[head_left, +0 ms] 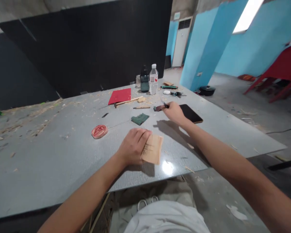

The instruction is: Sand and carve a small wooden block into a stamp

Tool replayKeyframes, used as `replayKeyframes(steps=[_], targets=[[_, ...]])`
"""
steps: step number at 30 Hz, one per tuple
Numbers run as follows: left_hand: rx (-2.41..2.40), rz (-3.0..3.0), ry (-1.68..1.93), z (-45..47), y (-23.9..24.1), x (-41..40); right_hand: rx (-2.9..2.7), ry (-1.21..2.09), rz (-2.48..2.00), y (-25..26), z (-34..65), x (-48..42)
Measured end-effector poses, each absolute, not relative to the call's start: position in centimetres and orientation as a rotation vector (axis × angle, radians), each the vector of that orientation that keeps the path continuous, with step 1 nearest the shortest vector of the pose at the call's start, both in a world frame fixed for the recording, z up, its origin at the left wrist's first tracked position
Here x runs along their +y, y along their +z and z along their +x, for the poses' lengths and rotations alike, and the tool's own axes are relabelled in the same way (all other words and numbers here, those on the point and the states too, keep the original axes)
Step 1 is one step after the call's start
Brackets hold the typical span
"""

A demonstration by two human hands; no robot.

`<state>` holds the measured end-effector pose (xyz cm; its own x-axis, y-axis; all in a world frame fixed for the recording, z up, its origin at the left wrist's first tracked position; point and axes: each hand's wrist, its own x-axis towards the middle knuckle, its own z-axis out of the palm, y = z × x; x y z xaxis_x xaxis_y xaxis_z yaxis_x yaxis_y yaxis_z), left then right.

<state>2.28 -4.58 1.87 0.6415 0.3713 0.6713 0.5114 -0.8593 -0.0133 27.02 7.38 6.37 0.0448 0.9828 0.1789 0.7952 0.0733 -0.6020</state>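
Observation:
My left hand [134, 147] is wrapped round a pale wooden block [153, 150], held above the near edge of the table. Dark lines are drawn on the block's face. Farther out, my right hand [174, 112] pinches a small dark tool [167, 105] with a thin, pale, blade-like end; its exact kind is unclear. Just left of these fingers lies a brown strip with a green end [157, 108]. A black tablet-like slab [191, 114] is partly hidden behind my right wrist. Beyond my left hand rests a folded green cloth [140, 118].
A wooden piece with a red carved design [99, 131] lies on the grey table [63, 168]. Farther back are a wooden-handled tool [143, 107], a hammer [129, 101], a red sheet [120, 96], a water bottle [153, 81], a dark bottle [144, 81] and keys [177, 94]. Wood shavings are scattered about.

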Motion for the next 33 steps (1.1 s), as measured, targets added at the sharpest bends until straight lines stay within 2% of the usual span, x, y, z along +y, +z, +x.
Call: replayKeyframes(steps=[3, 7, 12, 15, 19, 24, 29, 33], targets=[[-0.922, -2.56, -1.125, 1.4, 1.7, -3.3, -1.986, 0.467, -1.497, 5.5, 26.0, 6.0], [-1.098, -2.472, -1.225, -0.9, 1.2, -2.1, -2.187, 0.698, -1.141, 4.2, 22.9, 2.6], [-1.088, -2.462, -1.274, -1.1, 1.3, -2.1, -2.359, 0.917, -0.991, 4.3, 21.6, -0.2], [-1.036, -2.433, -1.251, -0.8, 1.6, -2.4, -2.422, 0.84, -1.04, 4.8, 21.8, -0.7], [-0.996, -2.37, -1.144, -1.1, 2.0, -2.8, -2.529, 0.537, -1.205, 5.5, 22.1, -0.4], [-1.168, -2.32, -1.104, -1.0, 1.9, -2.5, -2.491, 0.322, -1.366, 5.6, 22.0, 0.4], [-1.282, -2.381, -1.108, -0.9, 1.6, -2.3, -2.441, 0.266, -1.469, 5.2, 21.7, 1.9], [-1.021, -2.816, -1.147, 0.2, 1.6, -3.7, -2.028, 0.375, -1.668, 5.5, 24.0, 5.2]])
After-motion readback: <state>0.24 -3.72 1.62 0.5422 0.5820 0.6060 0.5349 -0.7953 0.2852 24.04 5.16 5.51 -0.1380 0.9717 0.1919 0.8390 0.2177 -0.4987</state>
